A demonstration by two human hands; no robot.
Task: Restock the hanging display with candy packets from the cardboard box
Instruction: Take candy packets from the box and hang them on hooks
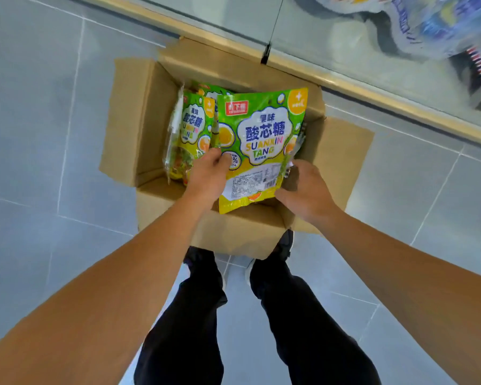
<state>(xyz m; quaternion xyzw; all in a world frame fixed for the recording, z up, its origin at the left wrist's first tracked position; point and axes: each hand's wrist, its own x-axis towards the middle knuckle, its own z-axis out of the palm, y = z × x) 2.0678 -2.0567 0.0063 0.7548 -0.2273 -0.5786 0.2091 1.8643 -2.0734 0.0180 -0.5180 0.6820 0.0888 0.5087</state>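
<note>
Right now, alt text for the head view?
Both hands reach into an open cardboard box on a grey tiled floor: the left hand grips the front candy packet, green and yellow, and the right hand touches its other edge. More packets stand behind it.

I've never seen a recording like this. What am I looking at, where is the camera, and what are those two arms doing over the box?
No machine here: a person wears a camera on the head, looking down, so you see their own arms, dark trousers and shoes. An open cardboard box stands on the grey tiled floor. The left hand has a grip on the front candy packet, green and yellow; the right hand touches its other edge, though its fingers are partly hidden. More packets stand behind it in the box.
</note>
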